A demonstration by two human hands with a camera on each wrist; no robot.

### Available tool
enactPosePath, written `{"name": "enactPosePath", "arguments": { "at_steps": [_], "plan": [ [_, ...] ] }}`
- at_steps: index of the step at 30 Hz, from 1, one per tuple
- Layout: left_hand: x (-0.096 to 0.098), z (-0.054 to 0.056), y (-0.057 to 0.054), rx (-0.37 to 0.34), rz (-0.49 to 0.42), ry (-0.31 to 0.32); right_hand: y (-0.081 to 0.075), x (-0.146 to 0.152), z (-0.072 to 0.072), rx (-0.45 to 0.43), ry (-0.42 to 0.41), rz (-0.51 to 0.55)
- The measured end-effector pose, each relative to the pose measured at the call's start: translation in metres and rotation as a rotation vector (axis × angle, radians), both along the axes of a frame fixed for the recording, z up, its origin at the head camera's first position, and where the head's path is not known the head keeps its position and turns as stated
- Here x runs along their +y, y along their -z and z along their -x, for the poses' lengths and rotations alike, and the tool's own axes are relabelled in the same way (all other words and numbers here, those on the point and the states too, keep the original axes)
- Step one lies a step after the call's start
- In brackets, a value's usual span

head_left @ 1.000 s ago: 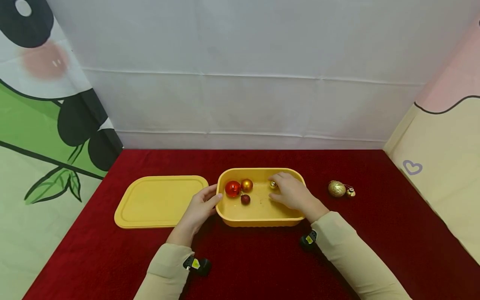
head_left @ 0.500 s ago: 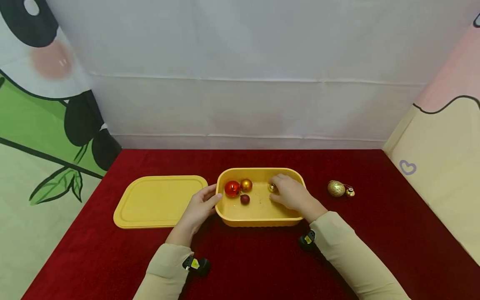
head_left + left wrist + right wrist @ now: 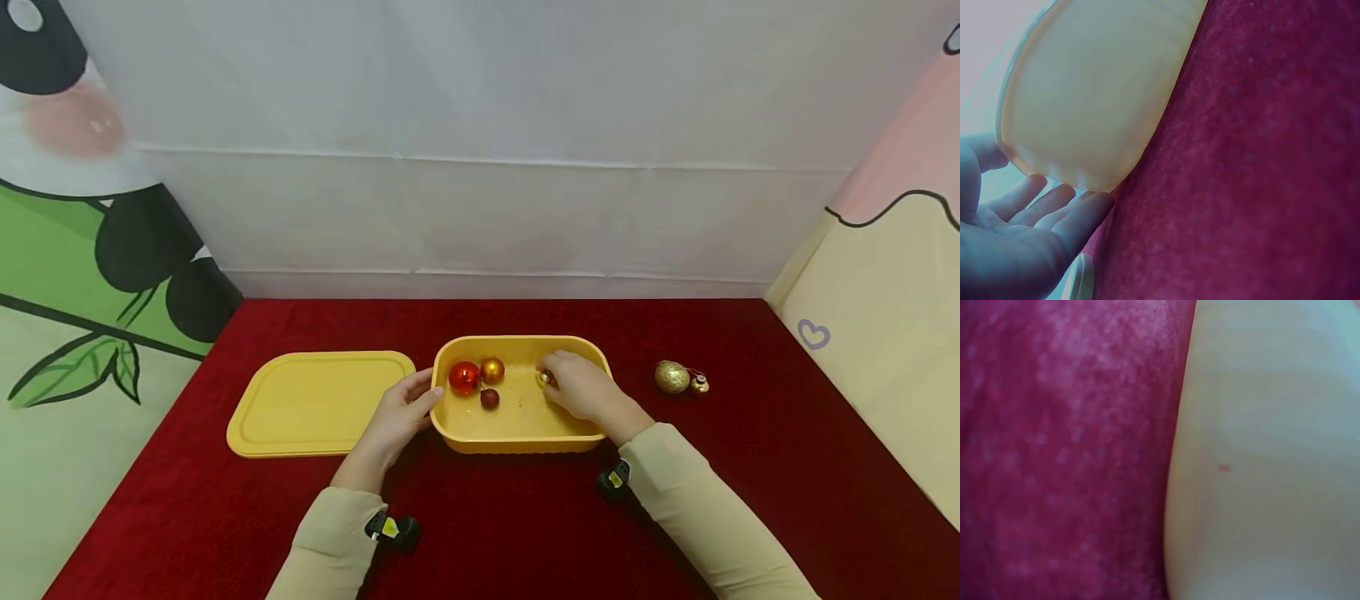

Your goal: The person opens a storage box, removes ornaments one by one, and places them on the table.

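A yellow plastic box [image 3: 517,445] stands at the middle of the table. At its left end my left hand [image 3: 400,417] holds it, thumb at the rim and fingertips against the outer wall, as the left wrist view shows. Inside the box, my right hand [image 3: 585,390] pinches a small gold Christmas ball [image 3: 543,379], partly hidden by the fingers. To the left in the box lie a shiny red ball [image 3: 464,377], an orange-gold ball [image 3: 492,370] and a small dark red ball [image 3: 490,399]. In the right wrist view only the box's outer wall [image 3: 1266,456] and red cloth show.
The flat yellow lid [image 3: 318,404] lies left of the box, close to my left hand. A glittery gold ball [image 3: 672,377] and a smaller gold ball [image 3: 700,384] lie to the right. Red cloth [image 3: 510,533] covers the table; a pale curtain [image 3: 480,208] hangs behind.
My right fingers have closed in on the small gold ball, which is now more covered. The left hand and the box stay almost where they were.
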State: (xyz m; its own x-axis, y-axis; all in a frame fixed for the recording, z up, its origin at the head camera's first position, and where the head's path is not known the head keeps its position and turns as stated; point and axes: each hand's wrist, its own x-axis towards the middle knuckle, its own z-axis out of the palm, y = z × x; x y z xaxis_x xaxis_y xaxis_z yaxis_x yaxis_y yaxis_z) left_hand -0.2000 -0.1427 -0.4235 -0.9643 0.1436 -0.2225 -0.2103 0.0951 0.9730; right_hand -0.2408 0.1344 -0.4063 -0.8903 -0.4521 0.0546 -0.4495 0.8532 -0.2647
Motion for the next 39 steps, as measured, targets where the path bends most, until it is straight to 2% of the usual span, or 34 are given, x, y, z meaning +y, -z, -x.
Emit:
{"name": "enactPosePath", "arguments": {
  "at_steps": [9, 21, 33, 39],
  "plan": [
    [0.001, 0.003, 0.006, -0.001, -0.005, -0.003, 0.001, 0.003, -0.001, 0.021, -0.019, 0.030],
    [0.000, 0.002, 0.007, 0.001, -0.002, -0.010, -0.005, 0.002, -0.005, 0.022, -0.032, 0.135],
    [0.000, 0.000, 0.003, 0.003, 0.001, -0.004, -0.013, 0.004, -0.013, 0.029, -0.020, 0.229],
    [0.000, -0.002, 0.002, 0.010, 0.003, -0.005, -0.015, 0.008, -0.018, 0.111, -0.053, 0.272]
  ]
}}
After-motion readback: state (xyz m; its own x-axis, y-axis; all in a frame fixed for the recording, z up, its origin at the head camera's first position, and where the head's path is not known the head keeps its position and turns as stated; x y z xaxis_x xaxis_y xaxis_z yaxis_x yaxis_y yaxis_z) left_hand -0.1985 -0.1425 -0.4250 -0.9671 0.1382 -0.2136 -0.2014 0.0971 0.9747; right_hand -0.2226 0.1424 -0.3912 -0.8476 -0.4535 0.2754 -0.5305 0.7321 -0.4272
